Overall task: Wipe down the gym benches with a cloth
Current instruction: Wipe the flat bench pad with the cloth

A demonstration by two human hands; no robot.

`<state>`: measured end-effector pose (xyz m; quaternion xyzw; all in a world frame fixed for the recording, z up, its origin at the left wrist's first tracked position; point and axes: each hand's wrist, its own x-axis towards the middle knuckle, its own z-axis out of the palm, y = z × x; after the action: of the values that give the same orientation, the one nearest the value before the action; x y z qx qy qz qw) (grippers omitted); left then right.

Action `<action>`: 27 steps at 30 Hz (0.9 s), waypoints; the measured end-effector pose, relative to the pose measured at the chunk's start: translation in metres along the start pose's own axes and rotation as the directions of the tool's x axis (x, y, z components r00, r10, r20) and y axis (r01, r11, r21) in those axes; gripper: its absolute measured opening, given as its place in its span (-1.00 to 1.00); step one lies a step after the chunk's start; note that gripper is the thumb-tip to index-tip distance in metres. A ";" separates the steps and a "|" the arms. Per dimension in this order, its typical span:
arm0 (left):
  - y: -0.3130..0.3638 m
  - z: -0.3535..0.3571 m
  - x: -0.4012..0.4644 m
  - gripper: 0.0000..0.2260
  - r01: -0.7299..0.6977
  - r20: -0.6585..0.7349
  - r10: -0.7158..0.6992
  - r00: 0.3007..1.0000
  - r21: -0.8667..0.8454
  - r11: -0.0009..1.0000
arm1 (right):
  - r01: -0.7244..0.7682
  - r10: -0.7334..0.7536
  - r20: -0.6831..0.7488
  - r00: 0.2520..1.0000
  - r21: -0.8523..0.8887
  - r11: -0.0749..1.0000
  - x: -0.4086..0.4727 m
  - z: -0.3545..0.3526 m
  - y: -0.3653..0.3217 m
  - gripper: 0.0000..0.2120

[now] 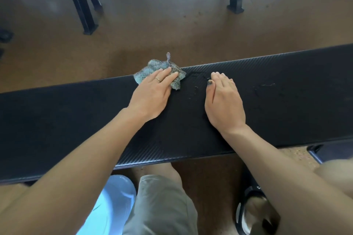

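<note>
cloth [160,74] under left hand [152,93], on bench [286,86]

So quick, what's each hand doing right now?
Left hand: open, flat fingers pressing the cloth onto the bench.
Right hand: open, resting flat on the bench, holding nothing.

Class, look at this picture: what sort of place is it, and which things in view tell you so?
Probably a gym or training room: a long black padded bench, black metal equipment legs standing on a brown speckled floor.
</note>
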<state>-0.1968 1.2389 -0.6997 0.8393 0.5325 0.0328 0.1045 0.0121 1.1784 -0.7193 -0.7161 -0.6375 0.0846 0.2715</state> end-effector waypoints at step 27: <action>0.040 0.011 -0.053 -0.74 -0.337 -0.042 0.345 0.938 0.133 0.932 | 0.054 -0.054 0.001 0.999 -0.049 0.997 -0.001 0.007 0.004 -0.41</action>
<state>-0.1823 1.1734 -0.6991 0.9224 0.3828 0.0443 0.0276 0.0124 1.1789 -0.7272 -0.7052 -0.6584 0.0614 0.2559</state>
